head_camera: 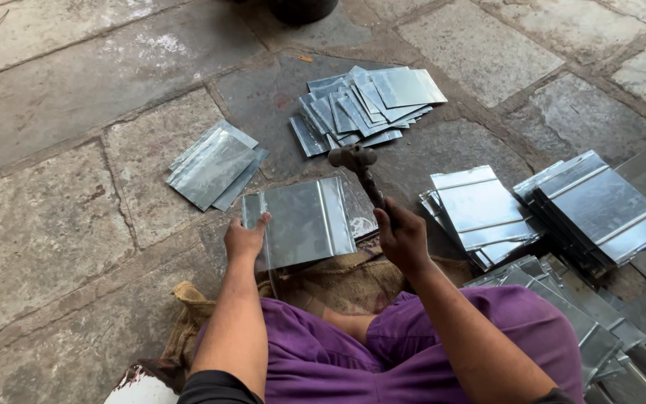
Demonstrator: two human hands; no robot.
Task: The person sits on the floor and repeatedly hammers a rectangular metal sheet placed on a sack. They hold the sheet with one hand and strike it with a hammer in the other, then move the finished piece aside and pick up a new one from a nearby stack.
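A shiny rectangular metal sheet (302, 221) with folded ribs lies on the stone floor in front of me. My left hand (244, 239) presses its near left edge, fingers gripping the sheet. My right hand (400, 236) is closed round the wooden handle of a hammer (354, 159), whose dark metal head hangs above the sheet's far right corner. I sit with purple-clothed legs (413, 344) folded on a brown sackcloth (338, 284).
Several stacks of similar metal sheets surround me: a small pile at the left (213, 164), a fanned heap beyond (366, 106), two ribbed stacks to the right (480, 209) (600, 203), and more at lower right (592, 329). A dark round container (302, 9) stands at the top.
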